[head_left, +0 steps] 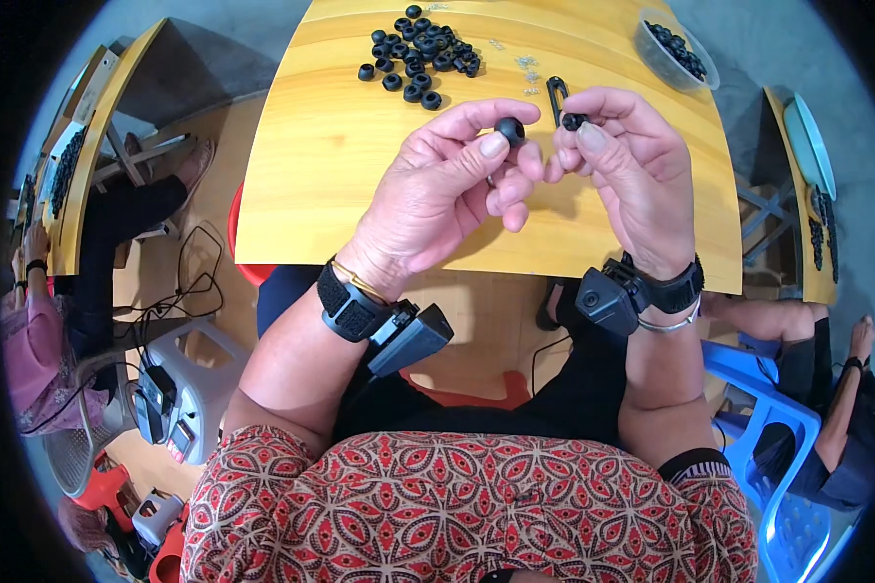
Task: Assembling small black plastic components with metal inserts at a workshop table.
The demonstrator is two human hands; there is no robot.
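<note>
the left hand pinches a small round black rubber knob between thumb and forefinger, its grip clamped on it, while the right hand clamps its own fingertips on a smaller black ring-shaped piece just to the right, the two parts nearly touching, level, above the glossy yellow wooden tabletop. beyond the hands lie a slim black clip, a heap of matt black rubber rings, tiny metal rings and a clear plastic bowl of black parts.
</note>
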